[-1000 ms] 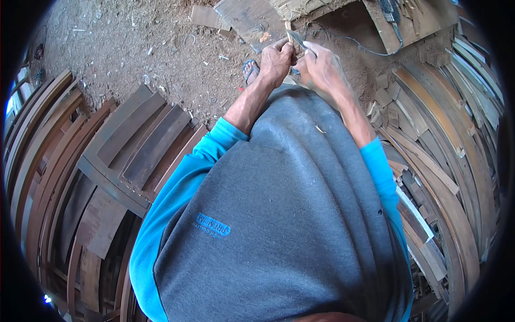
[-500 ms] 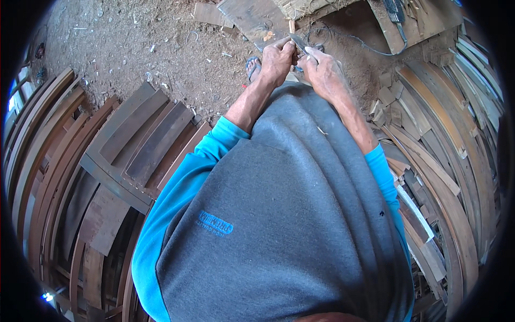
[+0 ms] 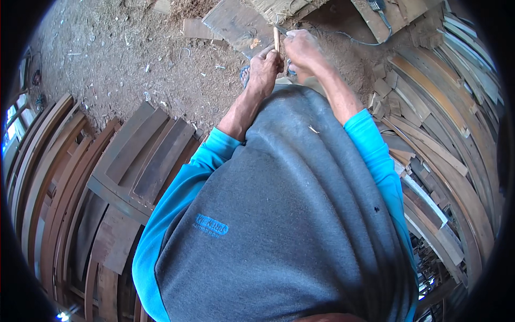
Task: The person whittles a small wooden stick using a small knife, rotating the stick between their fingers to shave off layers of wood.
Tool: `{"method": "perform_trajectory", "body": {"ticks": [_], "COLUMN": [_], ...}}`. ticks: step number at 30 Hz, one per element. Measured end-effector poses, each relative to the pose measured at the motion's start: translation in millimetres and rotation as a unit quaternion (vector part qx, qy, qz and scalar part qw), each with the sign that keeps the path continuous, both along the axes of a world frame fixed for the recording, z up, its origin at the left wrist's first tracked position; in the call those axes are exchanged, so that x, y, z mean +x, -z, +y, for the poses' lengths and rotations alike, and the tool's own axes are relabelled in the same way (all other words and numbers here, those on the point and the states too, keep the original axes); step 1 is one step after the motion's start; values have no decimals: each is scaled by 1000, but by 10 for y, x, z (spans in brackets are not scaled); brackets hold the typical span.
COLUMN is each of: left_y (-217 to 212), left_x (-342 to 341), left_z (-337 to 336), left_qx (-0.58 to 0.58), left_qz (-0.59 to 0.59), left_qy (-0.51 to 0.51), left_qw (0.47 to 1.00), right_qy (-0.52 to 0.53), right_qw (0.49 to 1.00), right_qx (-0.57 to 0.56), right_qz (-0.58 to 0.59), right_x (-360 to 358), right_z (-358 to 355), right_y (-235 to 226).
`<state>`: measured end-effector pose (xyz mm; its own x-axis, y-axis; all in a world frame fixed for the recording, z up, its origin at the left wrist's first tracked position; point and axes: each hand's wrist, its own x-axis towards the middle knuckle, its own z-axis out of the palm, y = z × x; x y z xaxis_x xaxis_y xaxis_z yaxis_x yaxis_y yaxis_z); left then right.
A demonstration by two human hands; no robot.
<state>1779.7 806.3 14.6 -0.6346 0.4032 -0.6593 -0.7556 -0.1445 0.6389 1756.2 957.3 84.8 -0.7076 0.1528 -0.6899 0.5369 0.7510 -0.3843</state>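
My left hand (image 3: 265,71) is closed round the lower end of a thin, pale wooden stick (image 3: 277,38), which points away from me. Just right of it, my right hand (image 3: 303,49) grips a knife. Only a short length of the knife's dark blade (image 3: 282,30) shows, by the stick's far end; the handle is hidden in my fist. From this angle I cannot tell whether the edge touches the wood. Both hands are held out in front of my body, above my sandalled feet.
Beyond my hands lie a worn wooden board (image 3: 228,21) and a block with shavings (image 3: 284,9). A power tool (image 3: 376,5) with a cable rests on another board (image 3: 405,16) at far right. Stacked timber stands on the left (image 3: 115,236) and right (image 3: 445,123). Sawdust covers the ground (image 3: 145,48).
My right hand and the knife have moved from close by my left hand outward to the stick's far end. More of the stick shows now. The whole view has shifted slightly.
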Motion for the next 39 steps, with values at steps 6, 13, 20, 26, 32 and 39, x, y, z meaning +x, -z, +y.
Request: {"method": "perform_trajectory", "body": {"ticks": [6, 13, 20, 26, 32, 39], "left_y": [118, 211, 241, 84, 79, 110], "left_x": [19, 5, -18, -31, -22, -41], "left_z": [79, 163, 195, 125, 135, 104], "left_qx": [124, 140, 139, 5, 49, 60], "left_qz": [-114, -88, -104, -10, -42, -34], "left_qy": [-123, -121, -131, -38, -70, -46], "left_qw": [978, 979, 976, 999, 995, 997], "right_qy": [117, 47, 51, 50, 68, 25], "right_qw": [988, 991, 992, 995, 992, 996], "right_qx": [-45, -17, -44, -12, -10, 29], "right_qz": [93, 123, 109, 81, 103, 77], "right_x": [427, 714, 476, 662, 446, 174], "right_z": [122, -204, -129, -235, -195, -14], "right_y": [-36, -219, -53, -404, -131, 206]}}
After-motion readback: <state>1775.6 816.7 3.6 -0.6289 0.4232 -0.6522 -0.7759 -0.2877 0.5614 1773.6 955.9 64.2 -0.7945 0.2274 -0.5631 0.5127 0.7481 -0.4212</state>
